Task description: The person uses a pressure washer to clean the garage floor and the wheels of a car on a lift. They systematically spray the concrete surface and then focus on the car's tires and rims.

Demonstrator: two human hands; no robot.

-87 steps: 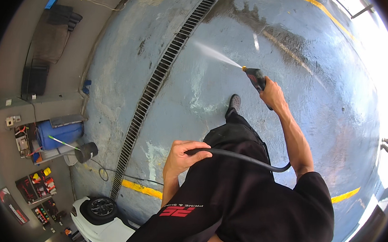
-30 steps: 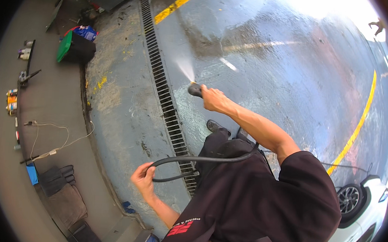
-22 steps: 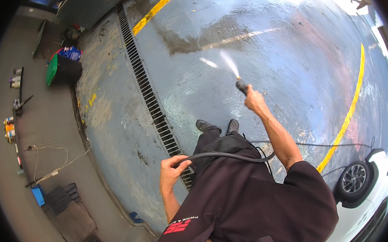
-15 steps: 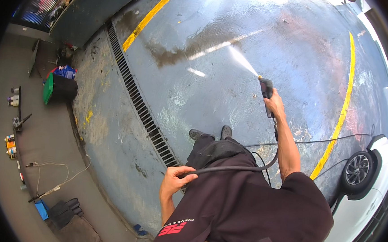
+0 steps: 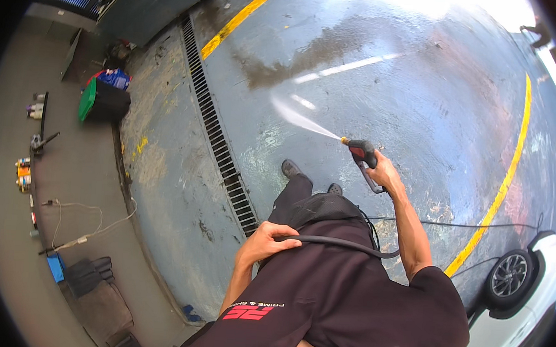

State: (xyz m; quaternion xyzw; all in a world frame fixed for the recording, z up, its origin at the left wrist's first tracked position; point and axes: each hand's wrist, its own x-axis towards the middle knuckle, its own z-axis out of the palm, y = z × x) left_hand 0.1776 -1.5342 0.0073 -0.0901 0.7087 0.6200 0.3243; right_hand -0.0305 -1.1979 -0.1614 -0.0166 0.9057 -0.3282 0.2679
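In my right hand (image 5: pixel 386 173) is a black pressure washer gun (image 5: pixel 362 155) with a brass-coloured nozzle tip, its fingers closed round the grip. A fan of white water spray (image 5: pixel 298 118) leaves the nozzle toward the left and strikes the blue-grey floor (image 5: pixel 262 127). At my waist, my left hand (image 5: pixel 269 240) is closed on the black hose (image 5: pixel 344 243), which runs across my front toward the right forearm. My shoes stand on the wet floor below the gun.
A slotted drain grate (image 5: pixel 212 124) runs along the floor at left. Beyond it stand a black bin with a green lid (image 5: pixel 88 100) and a wall with bottles. More hose (image 5: pixel 455 224) trails right toward a white car (image 5: pixel 541 276). Yellow lines (image 5: pixel 508 183) mark the floor.
The gun has swung left and nearer to me, and its spray now lands closer to the drain. My left foot has stepped forward. The left hand still grips the hose.
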